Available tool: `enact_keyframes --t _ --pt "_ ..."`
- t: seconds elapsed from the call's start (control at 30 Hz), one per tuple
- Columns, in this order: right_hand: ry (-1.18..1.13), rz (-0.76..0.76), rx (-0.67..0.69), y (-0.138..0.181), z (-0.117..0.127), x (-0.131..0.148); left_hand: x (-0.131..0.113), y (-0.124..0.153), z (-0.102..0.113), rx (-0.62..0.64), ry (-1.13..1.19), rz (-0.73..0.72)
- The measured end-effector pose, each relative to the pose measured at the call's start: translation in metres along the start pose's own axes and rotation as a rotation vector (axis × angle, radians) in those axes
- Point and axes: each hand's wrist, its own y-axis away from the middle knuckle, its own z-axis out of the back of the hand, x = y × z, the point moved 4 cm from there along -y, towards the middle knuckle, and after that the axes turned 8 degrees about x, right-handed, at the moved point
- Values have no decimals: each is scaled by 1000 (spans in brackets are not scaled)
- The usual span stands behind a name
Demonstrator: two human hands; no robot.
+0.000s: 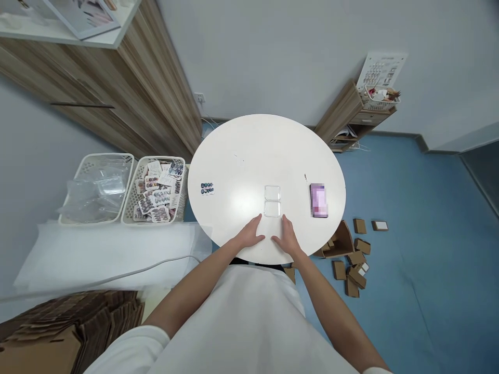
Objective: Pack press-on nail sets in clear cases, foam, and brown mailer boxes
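On the white round table [234, 218] lies a clear plastic case [272, 201], opened out flat in two halves. My left hand [250, 232] rests near its lower left corner, fingers stretched and thumb apart, holding nothing. Beside the lower right corner is my right hand [287, 236], also spread with nothing in it. Both hands look to be on or just over the tabletop. To the left sits a card of dark press-on nails [207, 188]. A purple-pink packet or stack [319, 200], partly blurred, lies to the right, with a tiny dark item [305, 177] above it.
Left of the table stand a basket of nail cards [154, 192] and a basket of clear plastic packaging [103, 182]. Small brown boxes [354, 270] lie on the blue floor at right, near an open carton [339, 241]. Flattened cardboard [70, 332] is stacked lower left.
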Motion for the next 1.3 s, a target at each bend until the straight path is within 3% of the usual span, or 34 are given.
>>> enact_keyframes --t 0.23,0.43,0.57,0.77,0.87,1.0,1.3 --pt "0 148 -113 1 5 8 17 28 7 -137 32 141" --pt "-73 241 61 -20 -5 31 24 53 21 -296 3 214" --pt "-62 311 213 -50 -13 67 35 68 57 -477 -109 302" --pt "67 340 310 -108 -28 128 69 87 143 -562 -380 497" --pt "126 346 304 -135 -42 149 88 84 179 -575 -443 528" --pt "202 317 282 -168 -65 169 111 67 208 -511 -464 483" --pt "390 195 231 -216 -102 196 137 41 231 -379 -478 409"
